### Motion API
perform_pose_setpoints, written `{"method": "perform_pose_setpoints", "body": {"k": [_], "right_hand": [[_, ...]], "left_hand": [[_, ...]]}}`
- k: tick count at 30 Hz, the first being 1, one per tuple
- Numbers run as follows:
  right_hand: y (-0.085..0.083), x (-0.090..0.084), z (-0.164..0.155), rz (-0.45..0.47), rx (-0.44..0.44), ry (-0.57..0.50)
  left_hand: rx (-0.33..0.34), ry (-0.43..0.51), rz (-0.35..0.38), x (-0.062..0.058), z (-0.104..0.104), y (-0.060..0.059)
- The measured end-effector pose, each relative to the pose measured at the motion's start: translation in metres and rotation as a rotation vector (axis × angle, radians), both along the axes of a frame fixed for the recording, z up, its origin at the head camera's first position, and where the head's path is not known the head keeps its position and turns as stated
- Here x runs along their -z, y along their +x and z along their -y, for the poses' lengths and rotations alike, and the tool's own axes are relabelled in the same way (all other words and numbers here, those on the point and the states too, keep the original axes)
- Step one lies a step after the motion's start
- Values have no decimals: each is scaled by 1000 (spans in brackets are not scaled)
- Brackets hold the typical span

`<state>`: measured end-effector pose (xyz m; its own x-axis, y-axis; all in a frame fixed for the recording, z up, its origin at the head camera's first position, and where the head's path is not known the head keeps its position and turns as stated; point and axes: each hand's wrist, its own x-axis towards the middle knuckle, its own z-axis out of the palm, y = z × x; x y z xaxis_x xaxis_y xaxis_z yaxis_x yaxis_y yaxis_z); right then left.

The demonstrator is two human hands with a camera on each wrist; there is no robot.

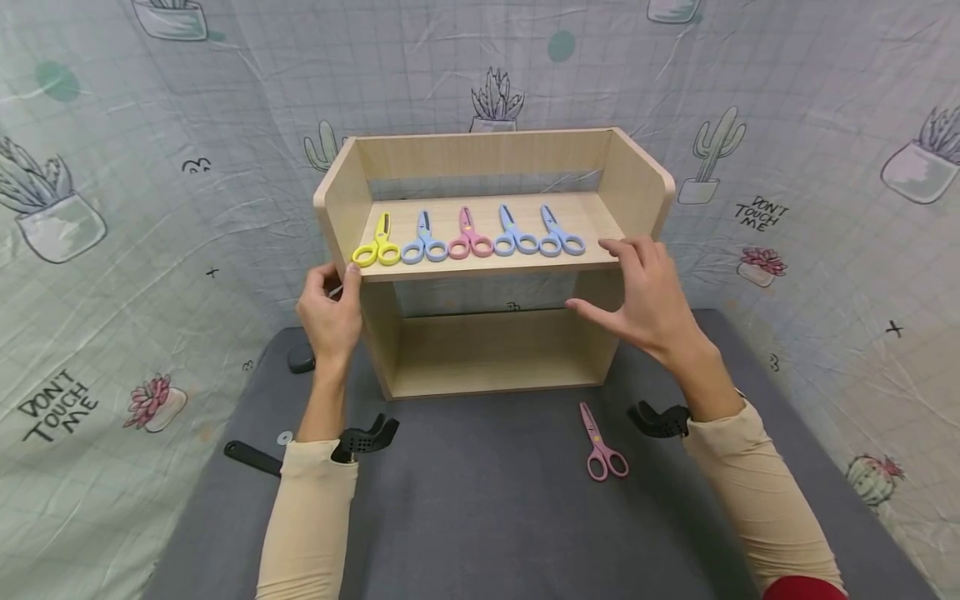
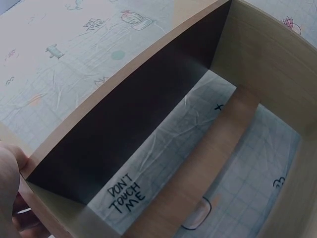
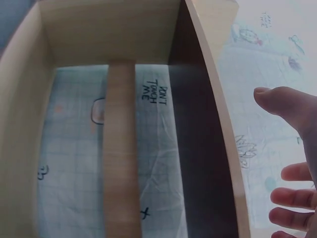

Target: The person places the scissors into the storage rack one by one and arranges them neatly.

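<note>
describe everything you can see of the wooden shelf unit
The wooden shelf unit is light, wood-grained board, standing upright on the dark grey table against the patterned cloth. It has two side panels with rounded top corners, a low back rail, an upper shelf and a bottom board, with the back open below. Five scissors lie in a row on the upper shelf, handles forward. The left hand grips its left front edge; the right hand is open at its right side.

Light wooden shelf unit [image 1: 491, 267], upright mid-table. Five scissors [image 1: 468, 236] in a row on top board, handles near.
</note>
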<state>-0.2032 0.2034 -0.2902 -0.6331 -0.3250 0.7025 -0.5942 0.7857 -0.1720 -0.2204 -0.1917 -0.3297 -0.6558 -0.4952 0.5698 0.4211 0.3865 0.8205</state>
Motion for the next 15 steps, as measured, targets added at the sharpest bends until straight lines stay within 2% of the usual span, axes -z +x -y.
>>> {"method": "perform_pose_setpoints", "body": {"k": [4, 15], "right_hand": [[11, 14, -2, 2, 8, -5], [38, 60, -11, 98, 46, -23]], "left_hand": [[2, -4, 4, 1, 1, 0], [-3, -12, 5, 0, 2, 0]]}}
